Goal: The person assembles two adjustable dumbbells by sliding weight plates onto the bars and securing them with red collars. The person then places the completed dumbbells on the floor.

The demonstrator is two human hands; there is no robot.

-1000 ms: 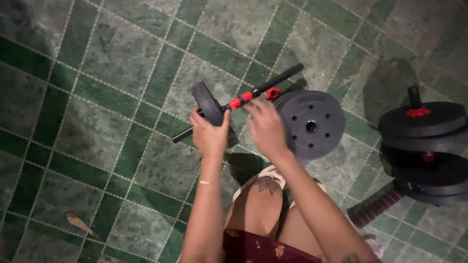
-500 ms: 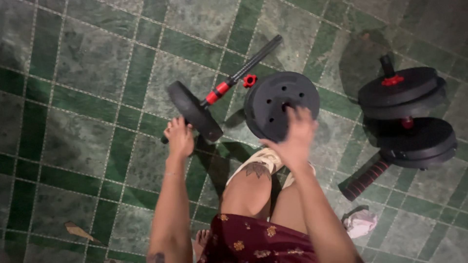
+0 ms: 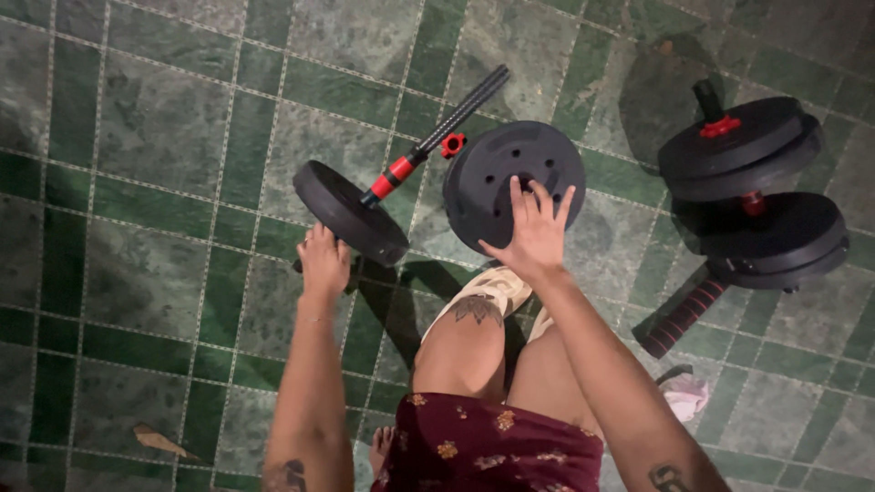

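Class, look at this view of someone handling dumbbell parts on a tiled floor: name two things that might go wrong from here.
1. The right hand lies spread on the loose weight plate, directly above the person's foot; if it slips, it may hit the foot.
2. The left hand holds the bar by its low end, with one plate on it; the bar may tip or its plate could strike the tiled floor.
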